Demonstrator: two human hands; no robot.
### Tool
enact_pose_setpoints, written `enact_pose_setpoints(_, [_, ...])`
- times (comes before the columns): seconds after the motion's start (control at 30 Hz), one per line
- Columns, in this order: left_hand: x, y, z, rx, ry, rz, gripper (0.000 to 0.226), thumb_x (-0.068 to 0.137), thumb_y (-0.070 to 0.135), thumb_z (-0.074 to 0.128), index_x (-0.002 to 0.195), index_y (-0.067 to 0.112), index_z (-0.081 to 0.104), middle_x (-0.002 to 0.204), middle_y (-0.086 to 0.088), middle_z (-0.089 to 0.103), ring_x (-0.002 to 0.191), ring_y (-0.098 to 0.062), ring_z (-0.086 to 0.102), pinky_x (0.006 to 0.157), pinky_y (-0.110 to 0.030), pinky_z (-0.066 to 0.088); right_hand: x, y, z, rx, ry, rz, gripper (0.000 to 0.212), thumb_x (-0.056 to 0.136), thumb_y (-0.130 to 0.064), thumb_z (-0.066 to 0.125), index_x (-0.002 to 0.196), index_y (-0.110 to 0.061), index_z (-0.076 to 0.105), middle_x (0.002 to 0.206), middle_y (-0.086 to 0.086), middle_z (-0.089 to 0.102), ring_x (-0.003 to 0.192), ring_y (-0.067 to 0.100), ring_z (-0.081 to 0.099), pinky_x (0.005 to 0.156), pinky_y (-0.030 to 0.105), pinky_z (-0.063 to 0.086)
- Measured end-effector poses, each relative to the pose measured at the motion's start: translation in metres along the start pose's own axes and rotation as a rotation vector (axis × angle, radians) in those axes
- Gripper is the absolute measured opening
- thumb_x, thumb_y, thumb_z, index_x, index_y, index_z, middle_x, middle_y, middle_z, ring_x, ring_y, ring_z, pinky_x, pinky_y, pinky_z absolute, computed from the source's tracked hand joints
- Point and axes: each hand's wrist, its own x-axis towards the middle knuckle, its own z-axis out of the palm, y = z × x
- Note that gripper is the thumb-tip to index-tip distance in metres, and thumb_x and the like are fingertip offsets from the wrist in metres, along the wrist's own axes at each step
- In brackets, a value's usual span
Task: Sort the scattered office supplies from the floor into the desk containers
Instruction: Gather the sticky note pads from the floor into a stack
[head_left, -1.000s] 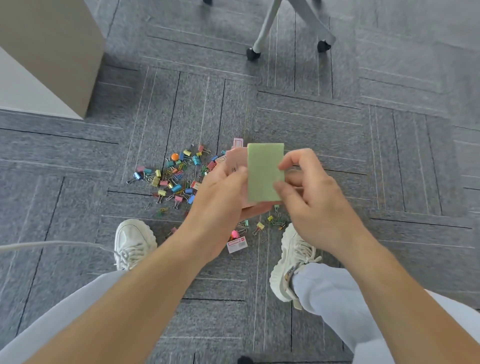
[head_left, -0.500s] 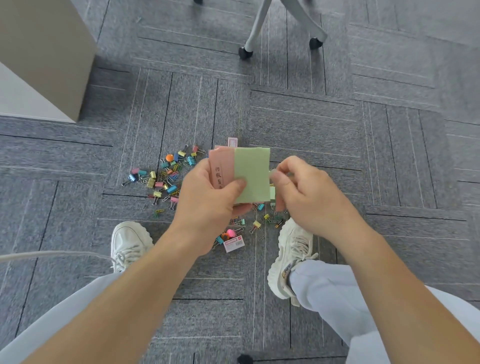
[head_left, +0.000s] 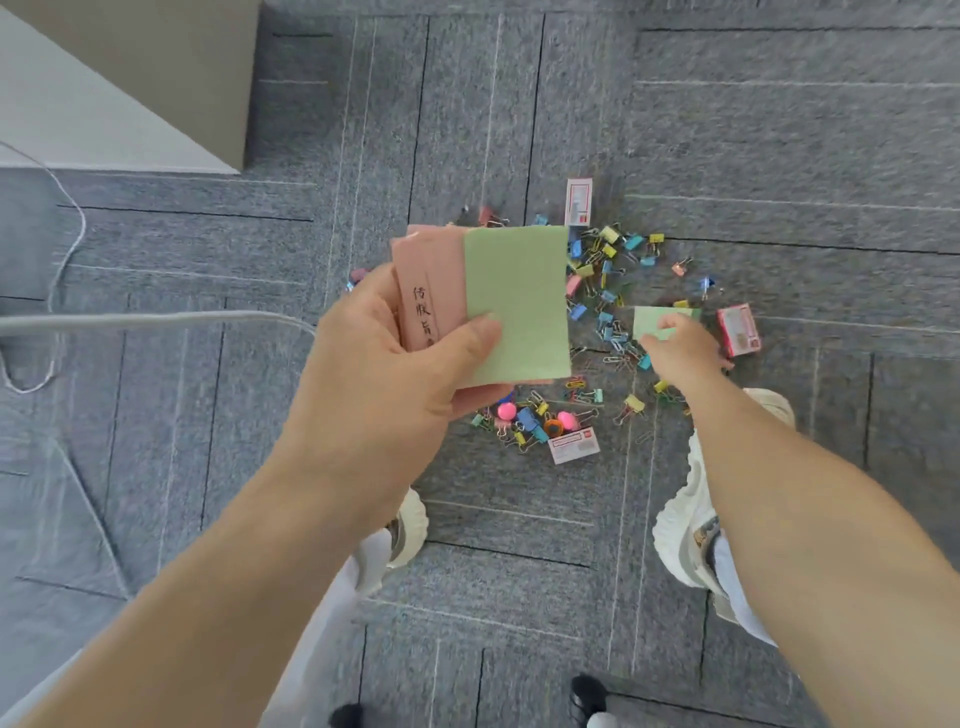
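Left hand (head_left: 379, 374) grips paper stack (head_left: 514, 301) | right hand (head_left: 680, 348) touching green note (head_left: 655, 318)

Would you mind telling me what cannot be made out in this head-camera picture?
- Desk containers: not in view.
- Lower part of the pink notes: covered by the left hand and the green note.
- Print on the small boxes: too small and blurred.
- Second green note: partly under the right hand.

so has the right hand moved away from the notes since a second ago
Yes. The right hand left the held notes and reached down to a green note among the floor clips.
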Motion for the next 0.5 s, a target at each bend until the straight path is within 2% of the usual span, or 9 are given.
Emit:
enact_pose_setpoints(0.07, [0.008,-0.008,0.005,-0.015,-0.006,-0.055,0.03,0.088,-0.004,0.063,0.11,0.017,0.063,0.095,-0.001,0.077,0.089,-0.02,0.075,0.07,-0.037,0.062,0.02,0.003,0.014,0.144,0.05,0.119,0.041,0.092,-0.025,0.059,0.132,-0.016,0.054,0.129,0.01,0.061,0.111,0.032,0.062,0.083,0.034,0.049])
enact_pose_setpoints(0.1, [0.01,-0.011,0.006,-0.015,0.0,-0.073,0.031,0.087,-0.004,0.062,0.111,0.017,0.063,0.097,-0.002,0.077,0.09,-0.021,0.075,0.07,-0.038,0.062,0.029,0.004,0.021,0.27,0.084,0.182,0.039,0.093,-0.022,0.058,0.131,-0.016,0.054,0.126,0.01,0.062,0.106,0.031,0.065,0.07,0.03,0.053])
enact_pose_setpoints(0.17, [0.013,-0.015,0.007,-0.013,0.014,-0.09,0.032,0.084,-0.001,0.064,0.111,0.016,0.063,0.098,-0.003,0.077,0.09,-0.022,0.075,0.071,-0.038,0.061,0.039,0.004,0.029,0.488,0.154,0.281,0.032,0.093,-0.016,0.056,0.125,-0.018,0.06,0.115,0.009,0.065,0.092,0.027,0.071,0.044,0.02,0.047])
enact_pose_setpoints(0.2, [0.014,-0.016,0.007,-0.013,0.013,-0.092,0.033,0.081,0.001,0.065,0.111,0.016,0.063,0.097,-0.004,0.077,0.09,-0.023,0.075,0.07,-0.038,0.061,0.042,0.005,0.031,0.552,0.177,0.314,0.03,0.092,-0.014,0.055,0.121,-0.018,0.064,0.111,0.008,0.067,0.089,0.026,0.071,0.044,0.02,0.048])
enact_pose_setpoints(0.27, [0.014,-0.018,0.009,-0.014,0.018,-0.092,0.037,0.075,0.006,0.066,0.111,0.015,0.062,0.098,-0.004,0.077,0.09,-0.024,0.075,0.069,-0.038,0.062,0.046,0.007,0.034,0.623,0.207,0.325,0.03,0.091,-0.014,0.054,0.116,-0.016,0.069,0.108,0.005,0.07,0.087,0.022,0.07,0.067,0.029,0.058])
enact_pose_setpoints(0.3, [0.014,-0.019,0.011,-0.01,0.016,-0.095,0.037,0.076,0.006,0.066,0.111,0.015,0.062,0.098,-0.004,0.077,0.09,-0.023,0.075,0.069,-0.037,0.061,0.045,0.007,0.034,0.671,0.207,0.325,0.03,0.091,-0.014,0.053,0.117,-0.012,0.069,0.105,0.003,0.069,0.082,0.018,0.067,0.075,0.032,0.056])
enact_pose_setpoints(0.37, [0.014,-0.019,0.015,0.004,0.011,-0.1,0.033,0.083,-0.001,0.065,0.11,0.017,0.063,0.098,-0.003,0.077,0.091,-0.022,0.075,0.069,-0.036,0.061,0.031,0.005,0.031,0.746,0.216,0.368,0.028,0.094,-0.015,0.052,0.116,-0.005,0.068,0.097,0.001,0.063,0.073,0.014,0.059,0.075,0.031,0.049])
enact_pose_setpoints(0.47, [0.014,-0.021,0.018,0.03,-0.002,-0.105,0.031,0.088,-0.004,0.064,0.11,0.018,0.063,0.098,-0.002,0.076,0.091,-0.02,0.074,0.07,-0.037,0.062,0.001,0.004,0.018,0.724,0.336,0.365,0.021,0.091,-0.017,0.055,0.103,-0.011,0.071,0.097,0.004,0.071,0.086,0.025,0.065,0.077,0.035,0.054])
enact_pose_setpoints(0.5, [0.013,-0.021,0.019,0.033,-0.004,-0.105,0.03,0.089,-0.004,0.064,0.108,0.019,0.062,0.097,-0.002,0.076,0.09,-0.02,0.074,0.07,-0.037,0.062,-0.014,0.002,0.007,0.718,0.351,0.347,0.015,0.09,-0.014,0.057,0.096,-0.014,0.07,0.095,0.006,0.071,0.084,0.027,0.065,0.074,0.034,0.053])
